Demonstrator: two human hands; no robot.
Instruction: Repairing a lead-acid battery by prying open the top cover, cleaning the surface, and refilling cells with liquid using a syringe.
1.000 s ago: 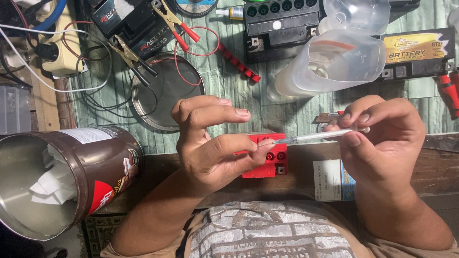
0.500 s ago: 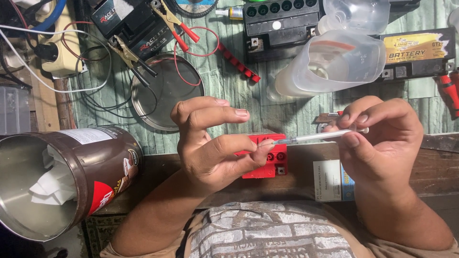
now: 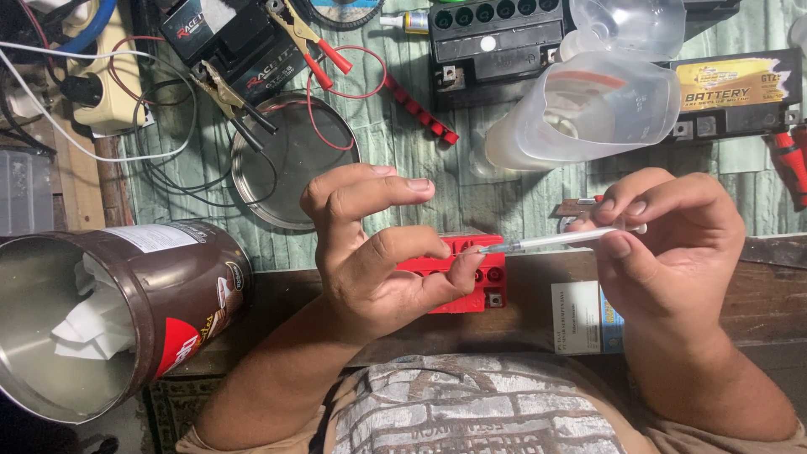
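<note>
My left hand (image 3: 378,252) grips a small red battery (image 3: 458,273) from its left side, thumb and fingers curled around it. My right hand (image 3: 664,244) pinches a thin clear syringe-like tube (image 3: 559,242) that lies level. The tube's tip points left and meets the red battery's top, close to my left fingertips. Much of the battery is hidden behind my left hand.
A brown tin (image 3: 126,311) with white paper inside lies at the left. A round metal lid (image 3: 294,160), red and black clamp leads (image 3: 311,46), black batteries (image 3: 496,38), a clear plastic jug (image 3: 588,109) and a power strip (image 3: 105,92) lie beyond. A small box (image 3: 584,318) sits under my right wrist.
</note>
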